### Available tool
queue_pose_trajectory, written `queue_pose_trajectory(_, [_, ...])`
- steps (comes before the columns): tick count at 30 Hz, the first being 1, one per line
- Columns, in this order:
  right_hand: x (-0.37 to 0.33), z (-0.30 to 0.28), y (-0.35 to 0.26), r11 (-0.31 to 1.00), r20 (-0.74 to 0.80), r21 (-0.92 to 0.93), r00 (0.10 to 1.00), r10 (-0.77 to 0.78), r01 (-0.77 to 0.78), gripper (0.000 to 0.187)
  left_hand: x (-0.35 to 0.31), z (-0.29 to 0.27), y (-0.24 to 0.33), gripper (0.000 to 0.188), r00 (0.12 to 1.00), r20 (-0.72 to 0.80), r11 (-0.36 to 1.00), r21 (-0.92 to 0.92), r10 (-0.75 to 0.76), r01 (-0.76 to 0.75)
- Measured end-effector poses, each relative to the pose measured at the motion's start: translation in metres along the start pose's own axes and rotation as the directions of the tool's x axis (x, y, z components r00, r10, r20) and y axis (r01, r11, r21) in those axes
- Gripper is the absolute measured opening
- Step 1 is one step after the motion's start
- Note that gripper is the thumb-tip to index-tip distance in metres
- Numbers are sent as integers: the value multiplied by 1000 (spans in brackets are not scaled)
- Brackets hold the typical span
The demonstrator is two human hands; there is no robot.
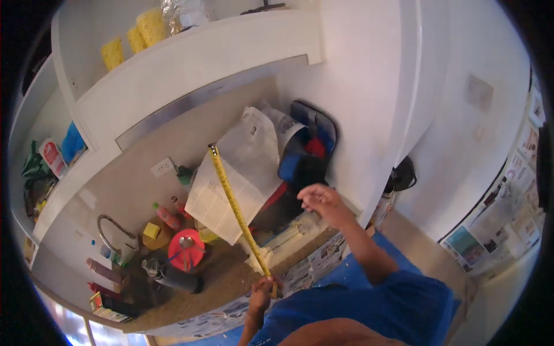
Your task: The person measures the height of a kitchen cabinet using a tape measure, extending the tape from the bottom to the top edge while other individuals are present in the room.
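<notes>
Brown counter runs lower left | newspaper slants above it | yellow tape measure rises, extended, before newspaper | right hand is raised, fingers loosely parted | left hand grips tape measure's lower end

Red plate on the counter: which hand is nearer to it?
Left. The left hand, gripping the yellow tape measure, is near the front edge of the counter, right of the red plate; the right hand is much farther right.
</notes>
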State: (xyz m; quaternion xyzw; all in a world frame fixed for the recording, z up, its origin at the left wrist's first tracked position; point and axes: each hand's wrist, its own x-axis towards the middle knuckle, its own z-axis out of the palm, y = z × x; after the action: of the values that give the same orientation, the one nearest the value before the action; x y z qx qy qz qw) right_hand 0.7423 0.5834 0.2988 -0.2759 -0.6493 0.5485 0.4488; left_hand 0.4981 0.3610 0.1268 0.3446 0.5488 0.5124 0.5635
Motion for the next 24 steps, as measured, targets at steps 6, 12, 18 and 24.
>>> queue_pose_trajectory(6, [-13,14,62,993,410,118,911,-38,-11,46,46,45,0,40,993,35,993,28,114,-115])
queue_pose_trajectory(12, [-24,13,87,958,549,225,836,27,-178,46,53,108,50,40,986,-5,959,234,169,-163])
queue_pose_trajectory(18, [-31,-28,90,942,482,135,851,208,-307,31,88,144,17,42,958,66,931,227,278,-286])
queue_pose_trajectory(24, [-29,-53,93,997,421,14,905,66,-79,29,85,187,7,44,980,-59,979,94,189,-183])
